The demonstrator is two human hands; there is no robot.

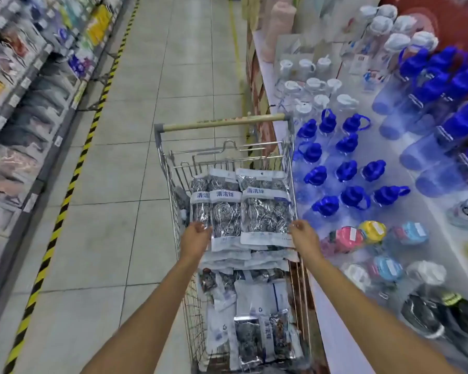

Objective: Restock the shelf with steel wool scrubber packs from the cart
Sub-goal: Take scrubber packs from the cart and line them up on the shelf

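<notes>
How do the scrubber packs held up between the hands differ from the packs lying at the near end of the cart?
The held packs are fanned side by side, blue label bands facing up and readable; the near packs lie jumbled and overlapping at mixed angles. The held packs are pinched between the left hand and right hand; the near packs rest loose, untouched. Both show silvery steel wool in clear bags.

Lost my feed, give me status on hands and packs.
Left hand and right hand gripping scrubber packs over cart. More packs below. Nothing in the way.
</notes>
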